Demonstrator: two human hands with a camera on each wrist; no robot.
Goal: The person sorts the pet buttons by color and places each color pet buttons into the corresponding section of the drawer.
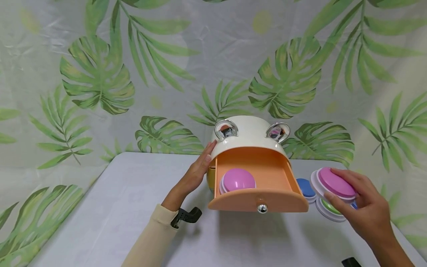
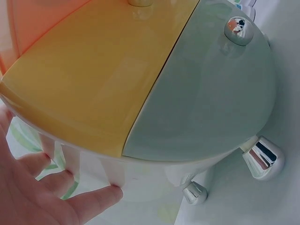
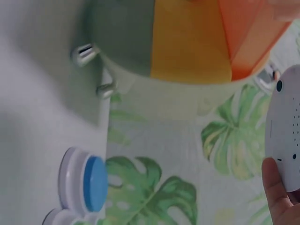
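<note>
A rounded white cabinet [image 1: 247, 128] stands on the table with its orange top drawer [image 1: 233, 202] pulled out. In that drawer, at the left, lies a pink dome-shaped push button [image 1: 238, 180] on a white base. My left hand [image 1: 191, 176] rests its extended fingers against the cabinet's left side. To the right of the drawer, my right hand [image 1: 368, 209] grips a second pink push button [image 1: 336, 182] between thumb and fingers, tilted in the air. Its white underside [image 3: 286, 126] with small holes shows in the right wrist view.
Under the held button, a blue push button [image 1: 304, 188] and a green one [image 1: 328, 208] lie on the table, with another blue piece partly hidden. Below the orange drawer are a yellow drawer [image 2: 103, 79] and a grey-green drawer [image 2: 206, 93], both closed. A leaf-printed curtain [image 1: 213, 66] hangs behind.
</note>
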